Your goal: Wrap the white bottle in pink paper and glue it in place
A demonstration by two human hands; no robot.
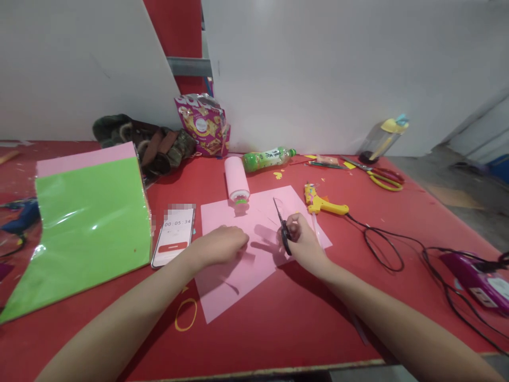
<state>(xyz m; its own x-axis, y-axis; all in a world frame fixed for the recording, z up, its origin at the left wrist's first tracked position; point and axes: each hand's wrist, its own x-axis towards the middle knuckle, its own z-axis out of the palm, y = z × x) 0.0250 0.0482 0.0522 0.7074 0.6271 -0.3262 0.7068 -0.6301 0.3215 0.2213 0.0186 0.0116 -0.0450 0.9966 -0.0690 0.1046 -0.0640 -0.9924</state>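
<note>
A pink sheet of paper (238,276) lies flat on the red table (302,329) in front of me. My left hand (220,245) rests on the sheet with its fingers curled, pressing the paper down. My right hand (302,239) grips small black scissors (281,225), blades pointing away from me over the sheet's far right part. A bottle wrapped in pink paper (236,180) lies at the sheet's far edge.
A phone showing a timer (174,236) lies left of the sheet, beside green and pink sheets (87,223). A yellow glue gun (324,203) with a black cord (382,244), a green bottle (266,158), larger scissors (384,178), a snack bag (203,124) and a purple power strip (477,273) surround it.
</note>
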